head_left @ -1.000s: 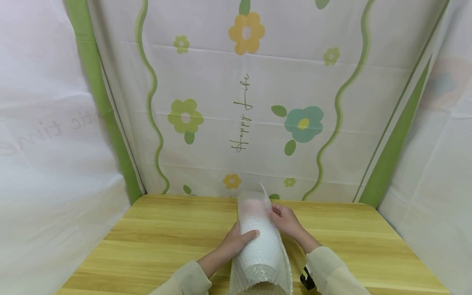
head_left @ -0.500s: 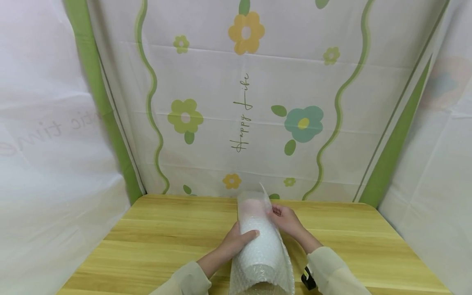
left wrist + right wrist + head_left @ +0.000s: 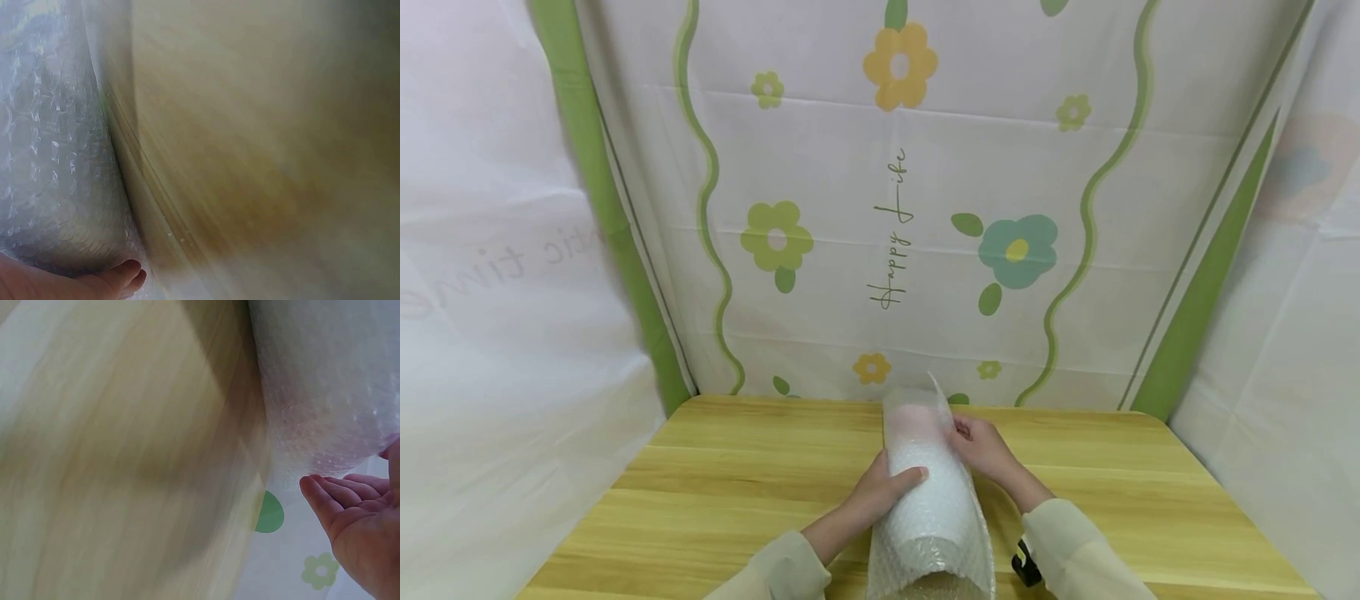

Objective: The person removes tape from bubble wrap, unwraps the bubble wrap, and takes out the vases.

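A long, rounded white item with a pinkish far end shows through clear bubble wrap [image 3: 928, 500] in the middle of the table. My left hand [image 3: 880, 492] grips the roll from its left side, thumb lying on top; in the left wrist view the left fingertips [image 3: 128, 275] reach its underside. At the far right side, my right hand [image 3: 981, 450] pinches the wrap's edge between thumb and fingers. The right wrist view shows the right fingers [image 3: 322, 490] extended by the wrap's end. What exactly is inside cannot be told.
The wooden table [image 3: 737, 467] ends at a white curtain [image 3: 820, 317] printed with flowers. More fabric hangs at both sides. A small black object [image 3: 1025, 565] with a yellow-green mark sits beside the right sleeve, partly hidden. The wrap's near end gapes at the table's front.
Both hands keep their places on the bubble wrap. The wrap's near right edge and the right sleeve have shifted very slightly back and forth.
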